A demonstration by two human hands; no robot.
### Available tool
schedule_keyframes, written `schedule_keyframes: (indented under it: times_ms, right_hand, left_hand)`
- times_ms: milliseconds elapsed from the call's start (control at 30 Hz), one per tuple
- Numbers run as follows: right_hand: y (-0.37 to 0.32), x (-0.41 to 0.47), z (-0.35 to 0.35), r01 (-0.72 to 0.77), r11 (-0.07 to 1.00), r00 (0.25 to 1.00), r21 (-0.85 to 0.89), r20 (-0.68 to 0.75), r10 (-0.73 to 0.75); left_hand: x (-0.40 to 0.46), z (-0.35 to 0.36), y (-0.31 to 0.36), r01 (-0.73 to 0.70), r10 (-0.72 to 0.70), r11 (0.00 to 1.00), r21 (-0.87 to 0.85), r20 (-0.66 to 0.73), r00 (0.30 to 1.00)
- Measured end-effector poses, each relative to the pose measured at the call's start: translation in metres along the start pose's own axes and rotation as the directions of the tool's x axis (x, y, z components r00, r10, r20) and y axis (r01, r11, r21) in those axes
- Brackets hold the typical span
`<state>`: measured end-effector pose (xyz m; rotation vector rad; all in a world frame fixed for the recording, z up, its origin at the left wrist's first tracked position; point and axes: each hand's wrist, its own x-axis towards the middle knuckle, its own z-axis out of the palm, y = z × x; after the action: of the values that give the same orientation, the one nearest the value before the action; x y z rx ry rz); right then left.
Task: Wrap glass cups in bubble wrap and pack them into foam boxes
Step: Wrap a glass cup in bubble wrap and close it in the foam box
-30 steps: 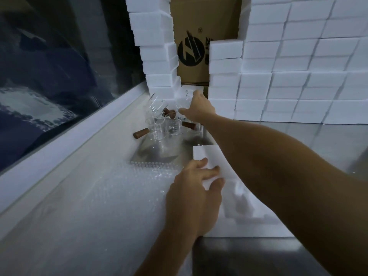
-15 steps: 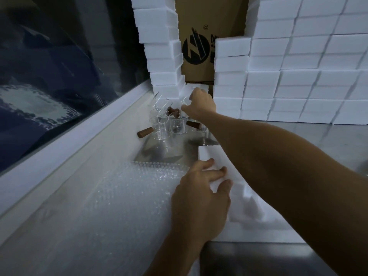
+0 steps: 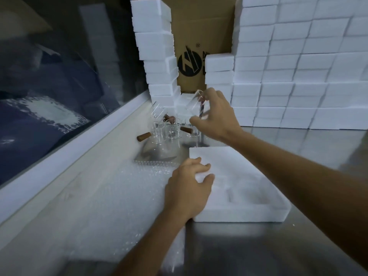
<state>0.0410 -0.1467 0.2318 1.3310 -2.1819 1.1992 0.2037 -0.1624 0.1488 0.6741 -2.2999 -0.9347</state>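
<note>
My right hand (image 3: 216, 116) grips a clear glass cup (image 3: 194, 103), lifted and tilted above the other cups. Several glass cups with brown wooden handles (image 3: 161, 132) stand in a cluster on the steel table near the back. My left hand (image 3: 189, 188) rests with spread fingers on the left edge of an open white foam box (image 3: 245, 188) with moulded compartments. A sheet of bubble wrap (image 3: 119, 192) lies flat on the table to the left of the box.
Stacks of white foam boxes (image 3: 288, 76) fill the back right, and a taller column (image 3: 157, 56) stands at the back left. A cardboard carton (image 3: 199, 42) stands between them. A white ledge and dark window (image 3: 59, 96) run along the left.
My right hand has taken hold of a glass cup from the cluster and lifted it up and tilted it. The left hand stays on the foam box.
</note>
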Motion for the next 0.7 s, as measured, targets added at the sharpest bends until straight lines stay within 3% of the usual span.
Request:
schedule_keyframes:
  times_ms: [167, 300, 400, 567, 700]
  right_hand:
    - [-0.007, -0.080, -0.046, 0.031, 0.999, 0.994, -0.023, -0.103, -0.033]
    - [-0.011, -0.112, -0.070, -0.064, 0.998, 0.988, 0.028, -0.136, 0.067]
    - [-0.018, -0.113, -0.085, -0.066, 0.997, 0.987, 0.040, -0.144, 0.071]
    - [-0.026, -0.111, -0.100, -0.050, 0.999, 0.999, 0.020, 0.019, 0.050]
    - [-0.022, -0.112, -0.109, -0.030, 0.999, 0.995, -0.028, 0.094, 0.033]
  left_hand:
    - [0.001, 0.000, 0.001, -0.021, 0.020, 0.997, 0.074, 0.005, 1.000]
    - [0.000, -0.001, 0.007, -0.001, 0.011, 0.988, 0.154, -0.064, 0.998]
    - [-0.004, -0.008, 0.014, -0.107, 0.161, 0.956, 0.273, -0.184, 0.970]
    - [-0.009, -0.024, 0.022, -0.353, 0.416, 0.895, 0.271, -0.225, 0.881]
    - [-0.013, -0.039, 0.012, -0.344, 0.428, 0.876, 0.338, -0.215, 0.878]
